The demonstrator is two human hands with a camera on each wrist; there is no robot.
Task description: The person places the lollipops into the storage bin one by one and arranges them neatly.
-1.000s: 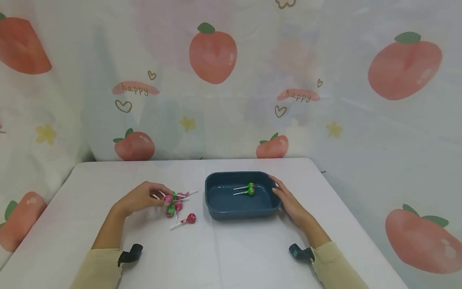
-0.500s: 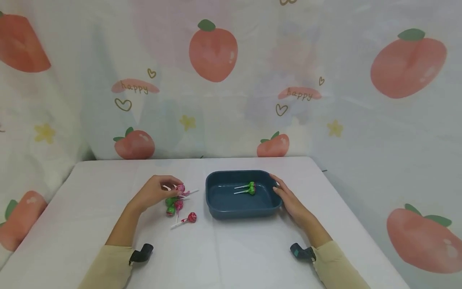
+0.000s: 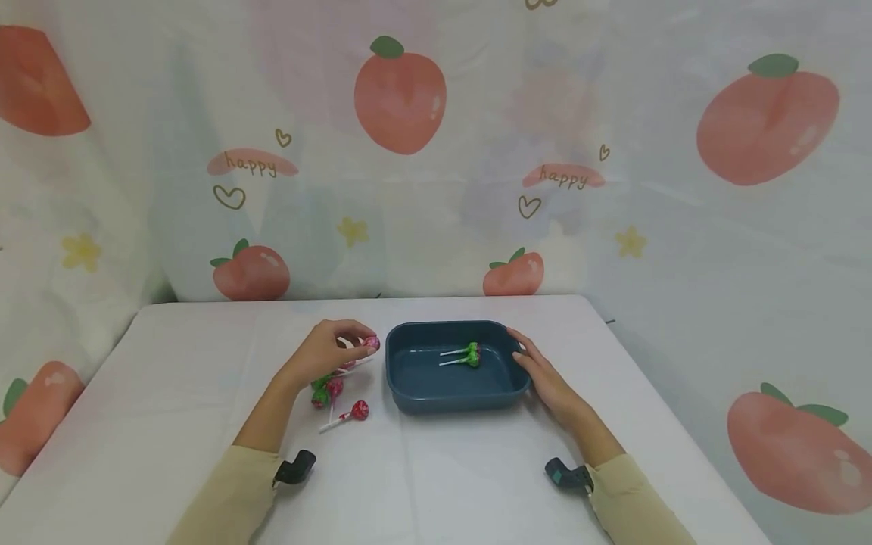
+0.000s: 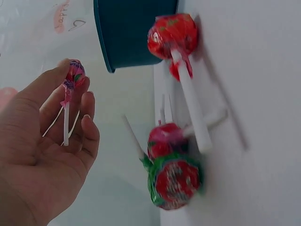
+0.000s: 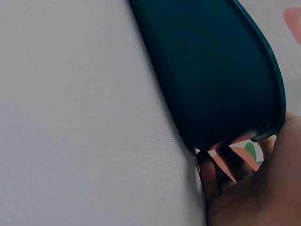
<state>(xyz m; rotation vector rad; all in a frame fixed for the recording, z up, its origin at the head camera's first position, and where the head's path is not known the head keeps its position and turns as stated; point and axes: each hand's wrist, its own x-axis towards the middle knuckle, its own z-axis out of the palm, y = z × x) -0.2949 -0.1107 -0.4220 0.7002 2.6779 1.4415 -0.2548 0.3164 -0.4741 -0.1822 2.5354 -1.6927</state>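
Observation:
A pink-and-purple wrapped lollipop [image 4: 75,74] is pinched by its candy head between the fingertips and thumb of my left hand [image 3: 327,354], just left of the dark blue box [image 3: 446,399]. Its white stick points down into the palm in the left wrist view. My right hand [image 3: 555,386] holds the box at its right end, the thumb at the rim and several fingers against the outer wall [image 5: 221,94]. Two green-wrapped lollipops [image 3: 471,359] lie inside the box.
On the white table [image 3: 463,477] left of the box, several lollipops lie in a pile, including a green one [image 3: 320,397] and a pink one [image 3: 334,386]. A red lollipop [image 3: 359,410] lies nearer, apart from them. A peach-printed cloth [image 3: 436,227] hangs behind.
My left hand has lifted the pink-and-purple lollipop off the pile and carried it right towards the box. The right hand and the box have stayed put.

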